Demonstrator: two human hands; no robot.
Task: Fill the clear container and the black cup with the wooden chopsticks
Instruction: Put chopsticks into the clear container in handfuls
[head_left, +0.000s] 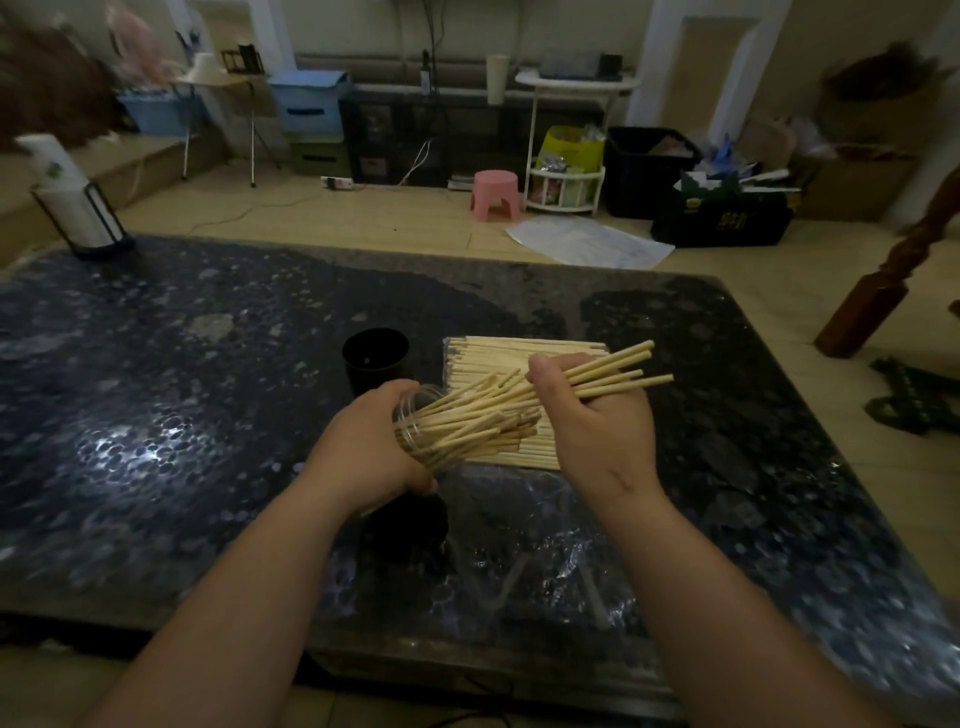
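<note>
Gripping the clear container (411, 434) with fingers and thumb curled round its body, the left hand (371, 441) holds it tipped almost on its side above the dark speckled table (182, 389), its mouth turned to the right. A loose bunch of wooden chopsticks (467, 415) already sits in it, their ends fanning out past the rim. The right hand (592, 415) is clamped on a separate bundle (615, 370) – thumb on top, fingers curled beneath – with the far ends angled up and to the right and the near ends pointing toward the container's mouth; whether those tips are inside it I cannot tell. Beneath both hands lies a flat stack of chopsticks (498, 353), resting on crinkled clear plastic wrap (524, 525). The black cup (375, 358) stands upright on the table just behind the left hand and just left of the stack, with no chopsticks showing in it. At the table's far left corner stands 1 paper towel roll (67, 192) in a dark holder, and a pink stool (496, 192) sits on the floor beyond.
</note>
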